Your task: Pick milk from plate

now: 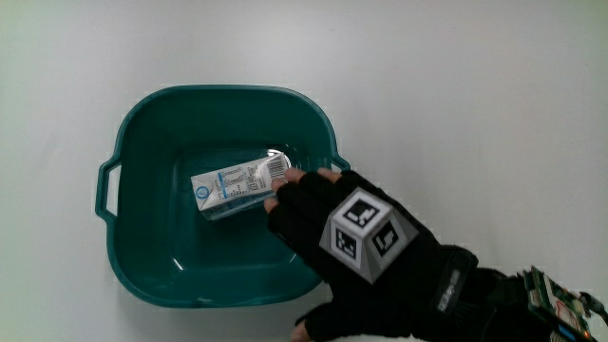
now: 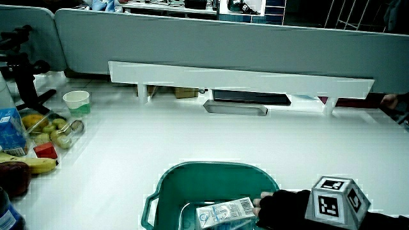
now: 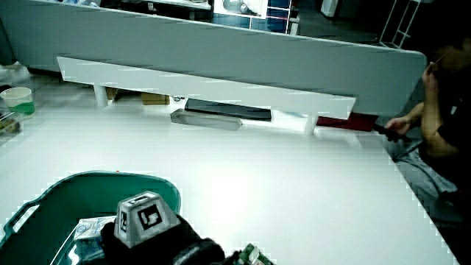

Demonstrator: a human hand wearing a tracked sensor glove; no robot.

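boxy milk carton (image 1: pixel 237 188) in glossy teal tub (image 1: pixel 142 123)

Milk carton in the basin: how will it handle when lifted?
The milk carton lies flat in the green basin, so it probably won't roll. It looks small, likely light. Its glossy faces may slip; the hand touches one end only.

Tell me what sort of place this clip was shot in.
Likely an office or lab data-collection bench: a wide white table with a low grey partition, a tracking-cube glove on the hand, and a milk carton in a teal basin.
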